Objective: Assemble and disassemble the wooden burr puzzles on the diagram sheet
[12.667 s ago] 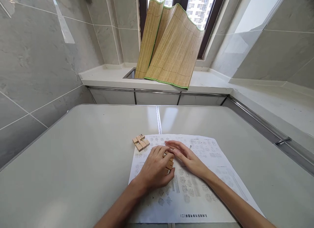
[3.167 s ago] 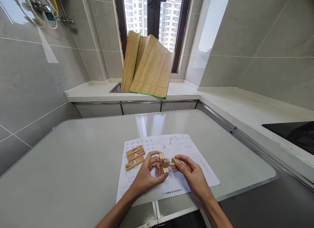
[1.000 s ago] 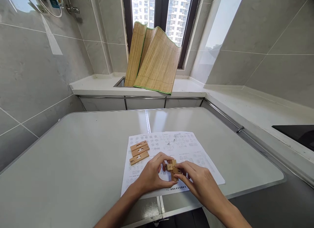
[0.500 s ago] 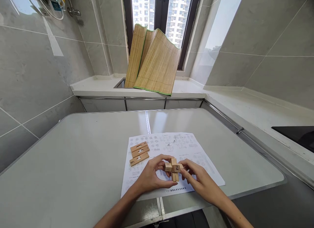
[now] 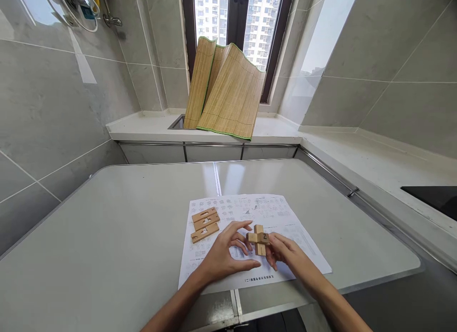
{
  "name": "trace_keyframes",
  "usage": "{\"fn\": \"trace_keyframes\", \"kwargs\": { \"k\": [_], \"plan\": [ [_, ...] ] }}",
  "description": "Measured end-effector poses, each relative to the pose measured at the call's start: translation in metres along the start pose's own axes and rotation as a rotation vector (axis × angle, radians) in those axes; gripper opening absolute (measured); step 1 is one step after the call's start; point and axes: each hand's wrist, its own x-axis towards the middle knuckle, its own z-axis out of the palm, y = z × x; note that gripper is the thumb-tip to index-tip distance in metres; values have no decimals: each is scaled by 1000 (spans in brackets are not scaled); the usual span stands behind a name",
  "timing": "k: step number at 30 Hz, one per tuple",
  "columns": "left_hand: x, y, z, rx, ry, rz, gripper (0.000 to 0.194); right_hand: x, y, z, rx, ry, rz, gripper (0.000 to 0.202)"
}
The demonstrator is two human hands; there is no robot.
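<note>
A small wooden burr puzzle [image 5: 260, 239] of crossed blocks, one marked with a 2, is held above a printed sheet. My right hand [image 5: 283, 251] grips the puzzle from its right side, fingers closed round it. On the left, my left hand [image 5: 232, 251] is open in a C shape, thumb and fingers apart; its fingertips are close to the puzzle, and I cannot tell whether any touch it. Several flat wooden puzzle pieces [image 5: 205, 221] with cut-out notches lie together on the left part of the sheet.
The printed instruction sheet [image 5: 285, 222] lies on a white folding table [image 5: 124, 227] with a seam down its middle. Behind stand a white counter [image 5: 143, 127] and a bamboo mat [image 5: 232, 94] leaning by the window. A black hob [image 5: 432, 198] is on the right counter.
My left fingers have come away from the puzzle and spread apart. My right hand now holds it, turned slightly and shifted a little to the right.
</note>
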Motion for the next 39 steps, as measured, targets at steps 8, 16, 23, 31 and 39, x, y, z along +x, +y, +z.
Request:
{"fn": "trace_keyframes", "kwargs": {
  "k": [8,16,23,31,39],
  "plan": [
    [3,-4,-3,217,178,-74,48,53,6,-71,-395,413,19,56],
    [2,-9,0,318,53,-54,19,96,17,-115,-837,675,167,47],
    [2,-9,0,340,49,-46,15,99,23,-117,-869,672,231,49],
    [-2,1,-23,680,190,56,15,64,24,-99,-825,714,73,45],
    [-26,-6,-88,949,524,-93,26,-10,30,-4,-466,308,-93,37]
  ]
}}
